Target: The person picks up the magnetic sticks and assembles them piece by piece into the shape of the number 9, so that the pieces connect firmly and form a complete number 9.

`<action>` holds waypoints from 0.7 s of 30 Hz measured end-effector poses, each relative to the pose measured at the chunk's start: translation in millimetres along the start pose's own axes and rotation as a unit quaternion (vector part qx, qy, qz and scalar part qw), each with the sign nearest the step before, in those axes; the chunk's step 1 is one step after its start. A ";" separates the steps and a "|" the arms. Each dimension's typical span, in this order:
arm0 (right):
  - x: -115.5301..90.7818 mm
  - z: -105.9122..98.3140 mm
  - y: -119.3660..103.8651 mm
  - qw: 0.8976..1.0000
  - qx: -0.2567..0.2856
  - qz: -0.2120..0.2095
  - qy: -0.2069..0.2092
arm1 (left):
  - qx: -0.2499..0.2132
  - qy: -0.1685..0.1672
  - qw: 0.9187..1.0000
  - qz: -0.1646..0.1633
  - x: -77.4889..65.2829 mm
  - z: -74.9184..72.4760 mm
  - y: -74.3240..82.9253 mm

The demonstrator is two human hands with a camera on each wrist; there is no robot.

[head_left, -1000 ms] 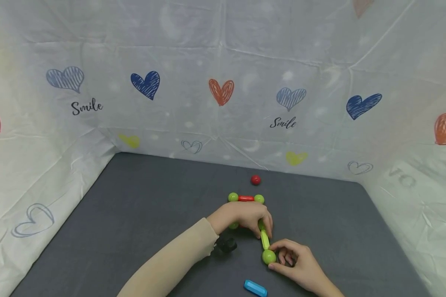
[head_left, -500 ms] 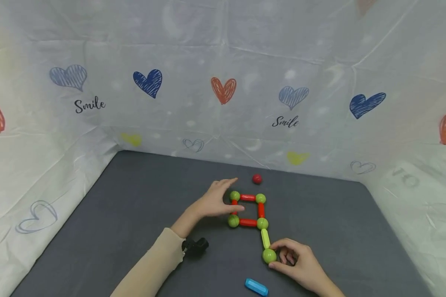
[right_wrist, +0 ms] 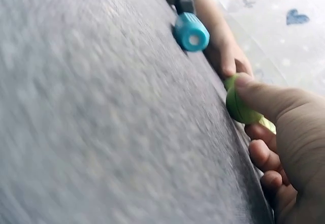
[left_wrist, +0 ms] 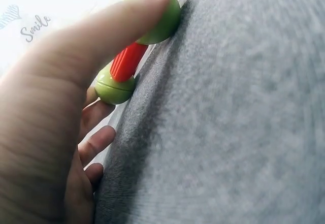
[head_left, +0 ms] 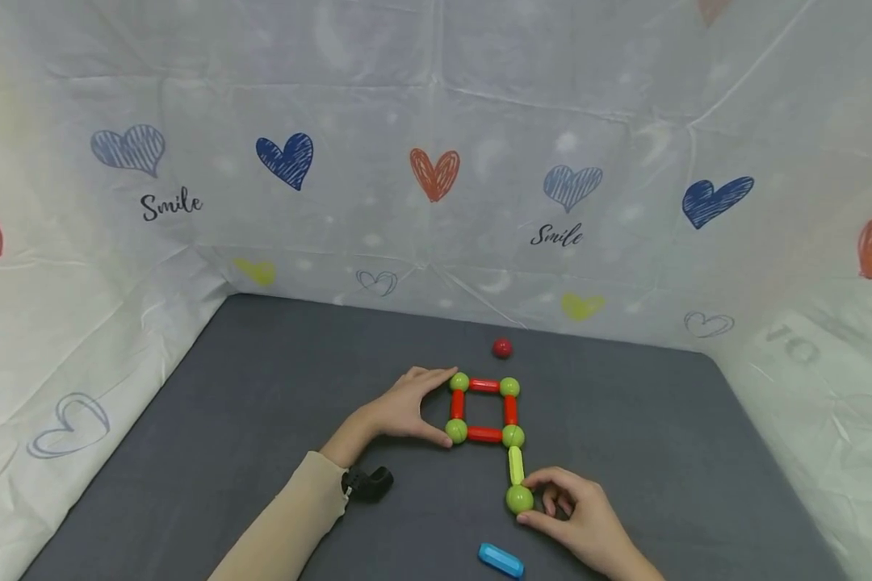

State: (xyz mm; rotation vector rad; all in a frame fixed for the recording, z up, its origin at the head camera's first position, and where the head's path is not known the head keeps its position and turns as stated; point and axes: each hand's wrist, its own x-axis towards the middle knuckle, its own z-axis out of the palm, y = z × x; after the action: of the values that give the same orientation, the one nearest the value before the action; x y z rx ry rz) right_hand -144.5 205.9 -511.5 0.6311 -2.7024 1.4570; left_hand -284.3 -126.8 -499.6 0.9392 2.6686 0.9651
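Observation:
Four-sided and flat on the table, a square of red rods (head_left: 484, 435) and green balls (head_left: 509, 388) lies in the head view. My left hand (head_left: 400, 410) spans its left side, thumb at the near-left ball (head_left: 455, 431), index fingertip at the far-left ball (head_left: 459, 382). The left wrist view shows that thumb (left_wrist: 127, 18) over one green ball, with fingers by the other (left_wrist: 115, 86). A yellow-green rod (head_left: 516, 466) runs from the near-right corner to a larger green ball (head_left: 519, 499). My right hand (head_left: 577, 516) pinches this larger ball between thumb and index finger.
A blue rod (head_left: 500, 560) lies loose near the front, left of my right hand. Beyond the square sits a red ball (head_left: 502, 348). White sheeting (head_left: 349, 177) printed with hearts borders the dark grey table (head_left: 298, 347) at the back and sides.
My left hand has let go around the yellow-green rod and moved left to the square's left side. The right hand keeps its pinch, the larger green ball shifting slightly left.

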 end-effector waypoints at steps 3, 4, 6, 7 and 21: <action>0.5 1.4 -3.0 1.000 0.002 0.003 0.005 | -0.001 0.005 1.000 -0.004 -0.1 -1.0 1.8; 0.6 1.5 -3.8 1.000 0.003 0.000 0.006 | -0.001 0.007 1.000 -0.006 0.0 -1.3 2.4; 0.5 1.4 -4.8 1.000 0.005 -0.007 0.007 | 0.000 0.008 1.000 -0.007 0.3 -1.6 2.9; 0.5 1.2 -5.3 1.000 0.005 -0.009 0.007 | 0.002 0.008 1.000 -0.008 0.6 -1.5 3.0; 1.2 0.0 2.4 1.000 -0.002 0.001 -0.003 | -0.003 0.012 1.000 -0.011 -0.5 2.0 2.9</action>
State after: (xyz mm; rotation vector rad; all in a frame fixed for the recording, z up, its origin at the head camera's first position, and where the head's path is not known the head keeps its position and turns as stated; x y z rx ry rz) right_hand -146.4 206.6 -513.2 0.6354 -2.7103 1.4523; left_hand -281.7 -124.3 -499.4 0.8998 2.6888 0.9855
